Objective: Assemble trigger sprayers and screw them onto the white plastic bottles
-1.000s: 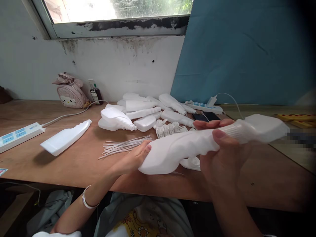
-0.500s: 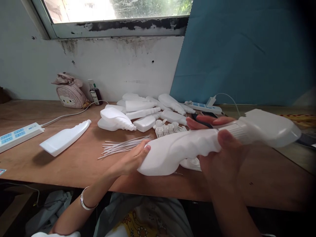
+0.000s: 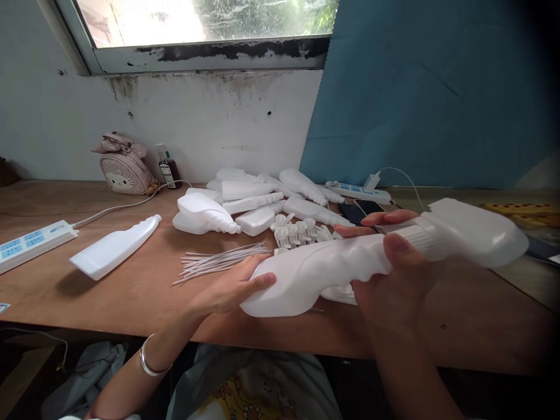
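Observation:
A white plastic spray bottle (image 3: 306,271) lies nearly level above the table's front edge, its spray head (image 3: 479,233) pointing right. My left hand (image 3: 238,283) grips the bottle's base, thumb on top. Around the neck and the ribbed collar (image 3: 422,236) my right hand (image 3: 394,274) is closed, thumb in front and fingers behind. Behind the bottle sit several white spray-trigger parts (image 3: 297,230); more white parts (image 3: 339,293) show partly below it. Thin white tubes (image 3: 219,259) lie in a bundle beyond my left hand.
Several white bottles (image 3: 247,189) are piled at the back, and a single bottle (image 3: 116,245) lies at the left. Power strips (image 3: 37,242) rest left and back right. A pink bag (image 3: 125,166) and a dark bottle (image 3: 168,169) stand by the wall. A phone (image 3: 367,207) lies behind my right hand.
My left thumb has shifted further over the bottle's base. The bottle and right hand have moved only slightly, and the right hand still grips the neck.

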